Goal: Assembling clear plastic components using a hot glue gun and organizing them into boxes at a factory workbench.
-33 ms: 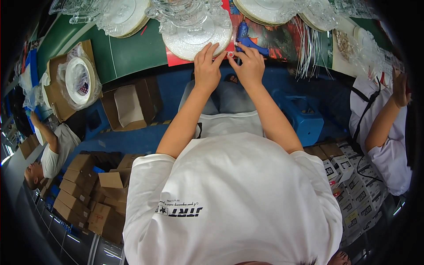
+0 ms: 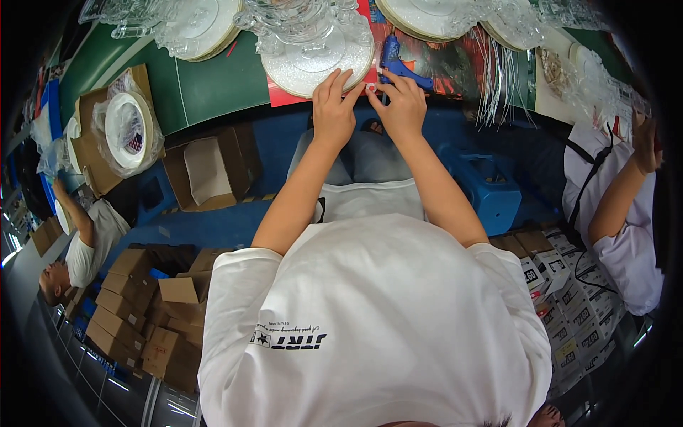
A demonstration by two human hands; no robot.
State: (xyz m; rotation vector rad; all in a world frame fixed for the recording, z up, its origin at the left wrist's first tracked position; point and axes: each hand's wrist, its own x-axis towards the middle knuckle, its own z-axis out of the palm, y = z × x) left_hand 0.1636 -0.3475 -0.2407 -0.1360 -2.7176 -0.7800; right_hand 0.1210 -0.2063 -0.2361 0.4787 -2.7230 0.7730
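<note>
A round white plate (image 2: 313, 67) with a gold rim lies on a red mat (image 2: 284, 96) at the near edge of the green table (image 2: 206, 85). A clear cut-glass piece (image 2: 306, 21) stands on the plate. My left hand (image 2: 333, 110) lies over the plate's near rim, fingers stretched along it. My right hand (image 2: 404, 107) is just to its right, pinching a small clear ring (image 2: 371, 87) at the plate's edge, next to my left fingertips. A blue glue gun (image 2: 400, 67) lies just beyond my right hand.
More gold-rimmed plates (image 2: 203, 25) and glass parts line the table's far side, with clear strands (image 2: 498, 78) at the right. A bagged plate (image 2: 128, 132) lies on cardboard. An open carton (image 2: 206, 174), a blue stool (image 2: 491, 185) and stacked boxes (image 2: 142, 313) are below. Other people work at left (image 2: 78, 242) and right (image 2: 626, 213).
</note>
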